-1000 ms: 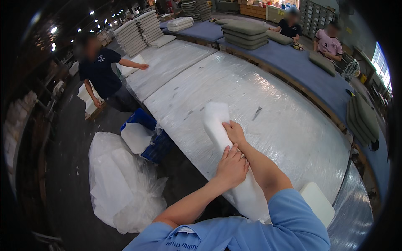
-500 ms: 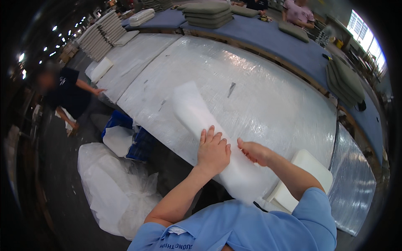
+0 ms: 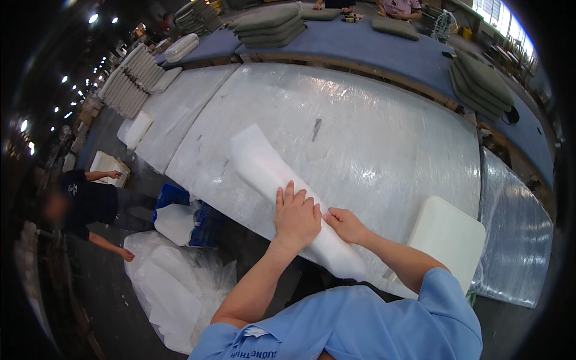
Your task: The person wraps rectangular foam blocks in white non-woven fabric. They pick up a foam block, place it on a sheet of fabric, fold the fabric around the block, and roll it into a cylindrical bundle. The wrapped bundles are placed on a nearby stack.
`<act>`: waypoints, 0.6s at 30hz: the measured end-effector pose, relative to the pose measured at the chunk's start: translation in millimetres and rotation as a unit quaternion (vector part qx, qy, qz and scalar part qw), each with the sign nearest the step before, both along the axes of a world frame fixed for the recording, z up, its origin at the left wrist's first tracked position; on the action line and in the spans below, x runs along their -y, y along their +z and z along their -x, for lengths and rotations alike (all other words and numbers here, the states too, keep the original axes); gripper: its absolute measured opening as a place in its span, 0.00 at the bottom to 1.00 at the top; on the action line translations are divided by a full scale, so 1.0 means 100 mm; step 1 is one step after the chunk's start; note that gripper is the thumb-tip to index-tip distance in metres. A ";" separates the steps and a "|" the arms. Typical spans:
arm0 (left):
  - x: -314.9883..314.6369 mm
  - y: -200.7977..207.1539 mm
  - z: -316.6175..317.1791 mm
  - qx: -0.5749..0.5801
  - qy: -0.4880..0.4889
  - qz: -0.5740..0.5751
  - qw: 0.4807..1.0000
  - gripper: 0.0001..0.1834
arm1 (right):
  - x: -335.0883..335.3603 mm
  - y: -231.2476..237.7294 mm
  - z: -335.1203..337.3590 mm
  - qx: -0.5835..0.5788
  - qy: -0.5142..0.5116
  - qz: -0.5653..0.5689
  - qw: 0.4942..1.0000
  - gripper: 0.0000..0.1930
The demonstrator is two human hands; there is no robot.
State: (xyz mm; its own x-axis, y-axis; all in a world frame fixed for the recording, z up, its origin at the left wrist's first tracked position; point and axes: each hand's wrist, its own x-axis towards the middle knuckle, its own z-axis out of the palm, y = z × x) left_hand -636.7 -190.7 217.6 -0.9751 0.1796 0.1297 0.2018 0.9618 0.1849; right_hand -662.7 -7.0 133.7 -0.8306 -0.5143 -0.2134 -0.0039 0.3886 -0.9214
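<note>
Padding (image 3: 270, 171), white and soft and made into a long strip, lay slanted over the near edge of the shiny table (image 3: 390, 132). From my far-off seat I saw the left hand (image 3: 298, 219) flat on top of it, fingers a bit apart. I think it pushed down to stop the strip from sliding. The right hand (image 3: 347, 226) was curled small, thumb and finger touching the strip's right side. Its underside was hidden, so I could not tell if it pinched the strip.

A white cushion (image 3: 447, 234) lay on the shiny table's near right corner, maybe put there to be out of the way but easy to reach. Left of the shiny table were a blue crate (image 3: 207, 225) and a big clear bag (image 3: 168, 282) with white stuff inside, close by, perhaps so both were handy. Past the shiny table's far side, green cushions (image 3: 270, 30) sat in a pile, maybe to save room.

I saw upside-down dark letters (image 3: 258, 354) on the blue shirt (image 3: 372, 324). Left of the shiny table, a co-worker (image 3: 90, 201) wore a dark top with a pale mark too tiny to read. I could make out no label on the padding.
</note>
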 end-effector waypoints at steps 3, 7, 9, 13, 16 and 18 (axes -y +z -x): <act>-0.01 0.01 0.02 0.001 0.001 -0.005 1.000 0.21 | -0.05 0.21 0.29 0.127 -0.013 0.003 0.992 0.19; 0.04 -0.03 -0.03 0.005 0.018 0.002 1.000 0.22 | 0.12 0.75 0.34 0.208 -0.059 -0.039 0.976 0.31; 0.02 -0.04 -0.01 -0.002 0.014 0.001 1.000 0.23 | 0.17 0.54 0.35 0.210 -0.012 -0.061 0.976 0.30; 0.03 -0.06 0.00 0.005 0.007 -0.013 1.000 0.24 | 0.30 0.23 0.11 0.184 -0.075 0.013 0.980 0.24; 0.06 -0.06 -0.02 -0.063 0.001 -0.087 0.994 0.26 | 0.29 0.18 0.11 -0.004 -0.053 -0.024 0.998 0.19; 0.06 -0.08 -0.12 -0.126 0.048 -0.204 0.970 0.30 | 0.30 0.22 0.06 0.015 -0.067 -0.012 0.998 0.18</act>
